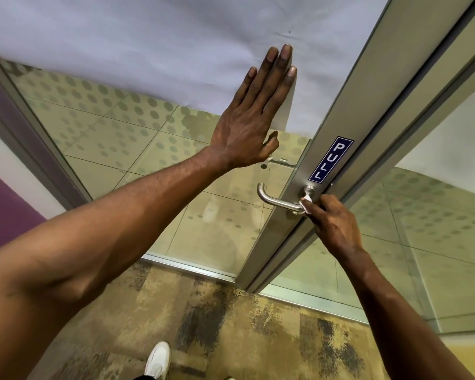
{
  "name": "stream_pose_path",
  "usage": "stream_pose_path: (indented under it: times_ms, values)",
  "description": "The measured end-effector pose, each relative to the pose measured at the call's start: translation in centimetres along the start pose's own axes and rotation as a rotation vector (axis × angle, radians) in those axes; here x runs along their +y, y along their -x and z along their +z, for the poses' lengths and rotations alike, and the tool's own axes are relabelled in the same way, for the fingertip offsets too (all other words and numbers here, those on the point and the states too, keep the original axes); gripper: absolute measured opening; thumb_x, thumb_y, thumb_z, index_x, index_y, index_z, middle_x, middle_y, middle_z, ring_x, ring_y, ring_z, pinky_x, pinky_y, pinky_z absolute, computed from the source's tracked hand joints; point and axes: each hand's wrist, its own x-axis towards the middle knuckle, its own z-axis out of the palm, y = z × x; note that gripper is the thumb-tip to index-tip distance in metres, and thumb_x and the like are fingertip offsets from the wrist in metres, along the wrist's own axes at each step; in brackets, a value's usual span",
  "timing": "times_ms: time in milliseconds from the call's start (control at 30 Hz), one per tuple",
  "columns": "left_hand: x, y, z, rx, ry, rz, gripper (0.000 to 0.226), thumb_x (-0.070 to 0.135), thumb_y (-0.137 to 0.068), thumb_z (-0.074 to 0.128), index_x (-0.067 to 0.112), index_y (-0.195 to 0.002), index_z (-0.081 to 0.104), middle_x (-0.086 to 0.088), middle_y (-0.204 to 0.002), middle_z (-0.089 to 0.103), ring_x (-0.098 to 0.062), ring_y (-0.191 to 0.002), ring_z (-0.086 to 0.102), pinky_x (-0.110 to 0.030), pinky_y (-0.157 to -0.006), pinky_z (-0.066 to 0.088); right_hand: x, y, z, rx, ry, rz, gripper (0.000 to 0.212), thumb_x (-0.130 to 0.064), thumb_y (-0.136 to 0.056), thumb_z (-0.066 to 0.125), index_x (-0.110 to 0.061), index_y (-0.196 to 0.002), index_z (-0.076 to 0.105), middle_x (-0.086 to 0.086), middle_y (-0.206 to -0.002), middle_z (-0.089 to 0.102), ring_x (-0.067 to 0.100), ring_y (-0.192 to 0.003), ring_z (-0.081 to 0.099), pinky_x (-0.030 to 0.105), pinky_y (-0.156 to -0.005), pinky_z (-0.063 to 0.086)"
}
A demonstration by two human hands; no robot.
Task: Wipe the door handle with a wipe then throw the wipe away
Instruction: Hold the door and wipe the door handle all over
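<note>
A brushed-steel lever door handle (274, 200) sticks out to the left from the metal stile of a glass door. My right hand (331, 223) pinches a small white wipe (306, 202) and presses it against the handle's inner end, close to the round rose. Most of the wipe is hidden under my fingers. My left hand (254, 116) lies flat, fingers stretched, against the door's frosted glass panel above and left of the handle, holding nothing.
A blue PULL sign (330, 159) sits on the metal door stile (368, 111) above the handle. Glass panels with a dotted film stand on both sides. Patterned carpet (231, 319) covers the floor, and my white shoe (158, 360) shows at the bottom edge.
</note>
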Motion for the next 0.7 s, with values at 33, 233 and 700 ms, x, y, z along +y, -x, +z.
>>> stream_pose_path:
  times_ms: [33,233,700]
  values:
    - [0.0,0.0,0.0,0.0,-0.003,0.0,0.112,0.033,-0.078,0.069,-0.004,-0.174,0.026,-0.035,-0.181,0.021,-0.052,-0.171,0.019,-0.06,-0.141,0.019,-0.4,0.2,0.0,0.003,0.012,0.008,0.039,-0.018,-0.094,0.079,-0.018,-0.132,0.07,0.011,-0.097,0.059,0.029,-0.08,0.06,0.036,-0.056,0.053]
    - [0.1,-0.1,0.2,0.011,-0.008,-0.012,0.111,0.033,-0.077,0.07,-0.004,-0.173,0.027,-0.035,-0.18,0.023,-0.052,-0.17,0.021,-0.061,-0.14,0.02,-3.9,-0.2,-0.1,0.025,0.092,0.032,0.043,-0.017,-0.082,0.09,-0.01,-0.123,0.076,0.013,-0.101,0.065,0.029,-0.083,0.064,0.028,-0.054,0.04]
    - [-0.4,0.0,0.1,0.018,-0.009,0.001,0.109,0.034,-0.077,0.068,-0.001,-0.174,0.03,-0.03,-0.181,0.025,-0.046,-0.172,0.022,-0.056,-0.142,0.019,-14.2,-6.1,-1.2,-0.062,0.011,0.362,0.015,-0.014,-0.083,0.086,-0.003,-0.088,0.079,0.015,-0.081,0.068,0.031,-0.067,0.066,0.033,-0.055,0.048]
